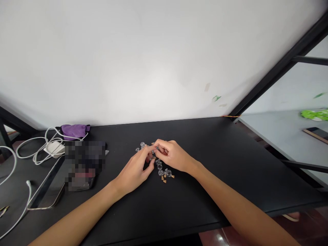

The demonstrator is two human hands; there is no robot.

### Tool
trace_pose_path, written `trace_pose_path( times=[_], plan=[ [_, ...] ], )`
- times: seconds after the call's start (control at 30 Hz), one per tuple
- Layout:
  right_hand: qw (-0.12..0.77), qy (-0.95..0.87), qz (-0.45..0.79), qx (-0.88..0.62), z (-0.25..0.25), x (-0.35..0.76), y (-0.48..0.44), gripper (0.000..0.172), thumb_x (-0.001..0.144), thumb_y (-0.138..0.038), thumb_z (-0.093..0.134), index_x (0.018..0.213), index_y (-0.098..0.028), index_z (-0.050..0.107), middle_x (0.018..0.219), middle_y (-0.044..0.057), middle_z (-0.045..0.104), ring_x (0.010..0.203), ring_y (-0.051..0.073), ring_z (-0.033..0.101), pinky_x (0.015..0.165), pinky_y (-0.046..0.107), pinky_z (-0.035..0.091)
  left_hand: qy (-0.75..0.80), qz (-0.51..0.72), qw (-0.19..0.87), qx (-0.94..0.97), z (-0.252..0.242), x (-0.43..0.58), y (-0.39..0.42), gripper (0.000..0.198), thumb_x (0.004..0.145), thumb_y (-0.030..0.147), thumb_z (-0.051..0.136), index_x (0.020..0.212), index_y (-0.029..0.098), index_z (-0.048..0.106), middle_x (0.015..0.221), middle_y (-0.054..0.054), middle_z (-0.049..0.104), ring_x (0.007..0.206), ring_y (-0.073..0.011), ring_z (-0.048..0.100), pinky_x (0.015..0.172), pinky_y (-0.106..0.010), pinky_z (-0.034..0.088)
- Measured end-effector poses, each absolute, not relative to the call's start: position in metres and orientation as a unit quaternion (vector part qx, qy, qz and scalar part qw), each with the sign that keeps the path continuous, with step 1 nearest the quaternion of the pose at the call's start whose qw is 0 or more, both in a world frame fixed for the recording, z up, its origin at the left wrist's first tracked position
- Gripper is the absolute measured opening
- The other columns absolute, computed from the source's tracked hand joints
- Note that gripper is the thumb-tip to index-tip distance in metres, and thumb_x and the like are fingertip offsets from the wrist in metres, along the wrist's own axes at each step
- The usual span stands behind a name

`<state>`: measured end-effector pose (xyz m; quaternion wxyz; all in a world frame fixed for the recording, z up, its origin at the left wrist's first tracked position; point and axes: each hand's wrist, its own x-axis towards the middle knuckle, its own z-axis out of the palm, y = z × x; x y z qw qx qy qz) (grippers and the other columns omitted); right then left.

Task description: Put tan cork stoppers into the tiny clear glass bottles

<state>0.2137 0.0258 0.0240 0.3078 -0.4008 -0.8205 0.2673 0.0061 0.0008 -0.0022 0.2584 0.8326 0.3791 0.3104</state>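
Observation:
My left hand (pixel 138 168) is curled, with a small clear glass bottle (pixel 152 158) showing between its thumb and fingers. Pressed up against its fingertips is my right hand (pixel 174 155), closed in a pinch; whatever it holds is hidden by the fingers. Several more tiny round glass bottles lie around the hands, some behind the left fingers (pixel 142 145) and others below the right hand (pixel 160 173). Beside the nearer bottles are several small tan cork stoppers (pixel 164 181). The fingers partly cover the middle of this pile.
On the black table (pixel 230 177), to the left, lie a phone or tablet (pixel 47 188), a white charger (pixel 54 149) with looped cables and a purple cloth item (pixel 74 132). A blurred-out dark object stands beside them. A black metal frame (pixel 258 78) rises at right.

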Motion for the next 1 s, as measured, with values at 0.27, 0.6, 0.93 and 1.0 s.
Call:
trace_pose_path(
  times=[0.27,0.6,0.93,1.0],
  plan=[
    [0.295,-0.83,0.256,-0.399,0.0238,0.2142,0.0257,0.008,0.094,-0.018,0.055,0.088,-0.023,0.055,0.061,-0.009,0.035,0.055,0.011,0.033,0.059,0.026,0.031,0.379,0.302,0.262,0.835,-0.0017,0.0061,0.0008,0.041,0.102,0.021,0.048,0.142,0.028,0.043,0.098,-0.003,0.059,0.083,-0.0165,0.056,0.08,-0.032,0.05],
    [0.275,-0.844,0.235,-0.397,0.0222,0.2132,0.0257,0.01,0.093,-0.016,0.056,0.085,-0.023,0.054,0.061,-0.008,0.043,0.057,0.011,0.041,0.065,0.026,0.034,0.375,0.289,0.288,0.832,0.0006,0.0073,0.0005,0.027,0.1,0.021,0.048,0.126,0.025,0.051,0.094,-0.002,0.06,0.08,-0.0159,0.056,0.077,-0.03,0.049],
    [0.246,-0.849,0.24,-0.402,0.0243,0.2134,0.0253,0.016,0.094,-0.016,0.054,0.081,-0.023,0.048,0.06,-0.008,0.046,0.056,0.012,0.043,0.063,0.027,0.034,0.379,0.261,0.307,0.833,0.0047,0.0069,-0.0002,0.021,0.101,0.021,0.048,0.122,0.025,0.05,0.093,0.0,0.058,0.079,-0.0155,0.054,0.076,-0.03,0.046],
    [0.236,-0.851,0.24,-0.404,0.0242,0.2133,0.0252,0.017,0.094,-0.016,0.054,0.081,-0.023,0.047,0.061,-0.007,0.049,0.056,0.012,0.045,0.063,0.027,0.034,0.378,0.255,0.307,0.836,0.0055,0.0071,-0.0002,0.022,0.101,0.021,0.047,0.122,0.025,0.05,0.091,0.0,0.058,0.079,-0.0154,0.053,0.076,-0.03,0.045]
  ],
)
